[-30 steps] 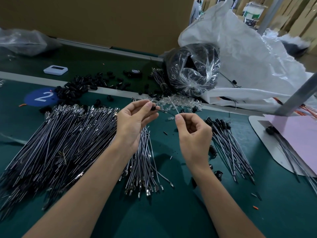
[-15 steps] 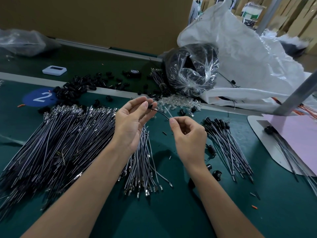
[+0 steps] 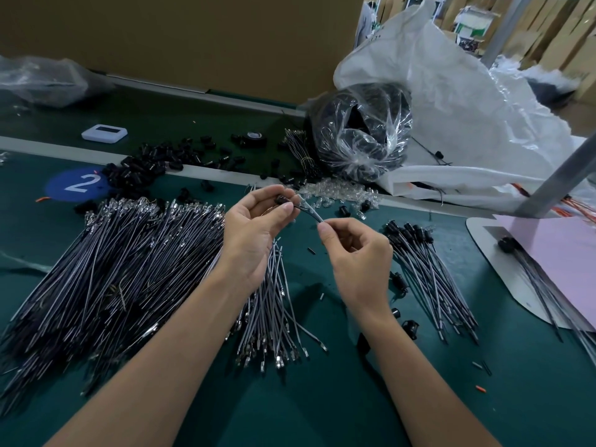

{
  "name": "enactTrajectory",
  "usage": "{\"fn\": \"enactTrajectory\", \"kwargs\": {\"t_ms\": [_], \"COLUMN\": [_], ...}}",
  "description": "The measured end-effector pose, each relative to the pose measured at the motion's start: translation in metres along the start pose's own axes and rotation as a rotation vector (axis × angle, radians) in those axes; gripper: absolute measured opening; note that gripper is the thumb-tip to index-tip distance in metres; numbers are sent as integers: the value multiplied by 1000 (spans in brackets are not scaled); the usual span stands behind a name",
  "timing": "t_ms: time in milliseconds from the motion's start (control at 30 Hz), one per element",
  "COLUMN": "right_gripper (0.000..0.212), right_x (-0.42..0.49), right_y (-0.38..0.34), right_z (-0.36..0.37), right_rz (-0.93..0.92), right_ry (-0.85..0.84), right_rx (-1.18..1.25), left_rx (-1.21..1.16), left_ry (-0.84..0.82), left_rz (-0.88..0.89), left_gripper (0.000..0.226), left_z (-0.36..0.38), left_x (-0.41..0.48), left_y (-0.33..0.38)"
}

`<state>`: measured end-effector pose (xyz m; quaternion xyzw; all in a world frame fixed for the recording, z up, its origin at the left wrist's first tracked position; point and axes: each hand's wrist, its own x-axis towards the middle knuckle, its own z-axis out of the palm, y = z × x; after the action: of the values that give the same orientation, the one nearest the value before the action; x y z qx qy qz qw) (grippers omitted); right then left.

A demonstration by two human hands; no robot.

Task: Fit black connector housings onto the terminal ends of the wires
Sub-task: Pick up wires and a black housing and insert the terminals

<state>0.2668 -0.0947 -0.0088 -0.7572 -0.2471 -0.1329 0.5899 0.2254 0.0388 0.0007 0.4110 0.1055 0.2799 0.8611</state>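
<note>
My left hand pinches a small black connector housing between thumb and fingertips. My right hand pinches a short wire that runs up to the housing. A big pile of bare wires with metal terminals lies at the left, and a smaller bunch lies under my hands. Wires with housings fitted lie at the right. Loose black housings are heaped at the back.
A clear bag of black parts and a large white sack stand at the back right. Clear small parts lie beside them. A white device and a blue "2" sticker sit at the back left. Pink sheet at right.
My right hand has slid left and closer to my left hand, feeding the wire toward the housing. My left hand has stayed almost in place.
</note>
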Motion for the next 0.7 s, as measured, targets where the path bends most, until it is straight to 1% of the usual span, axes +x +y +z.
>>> {"fn": "enactTrajectory", "kwargs": {"t_ms": [133, 267, 467, 600, 700], "right_gripper": [9, 16, 13, 13, 13], "right_x": [1, 1, 1, 0, 0], "right_y": [1, 1, 3, 1, 0], "right_z": [0, 0, -1, -1, -1], "right_rz": [11, 20, 30, 29, 29], "right_ry": [-24, -46, -59, -90, -100], "right_rx": [-4, 14, 11, 17, 10], "left_rx": [-21, -41, -29, -61, -75], "left_ry": [6, -17, -28, 13, 20], "left_rz": [-8, -12, -35, -40, -70], "left_gripper": [25, 29, 26, 38, 39], "left_z": [0, 0, 1, 2, 1], "left_x": [0, 1, -1, -1, 0], "left_y": [-1, 0, -4, -2, -2]}}
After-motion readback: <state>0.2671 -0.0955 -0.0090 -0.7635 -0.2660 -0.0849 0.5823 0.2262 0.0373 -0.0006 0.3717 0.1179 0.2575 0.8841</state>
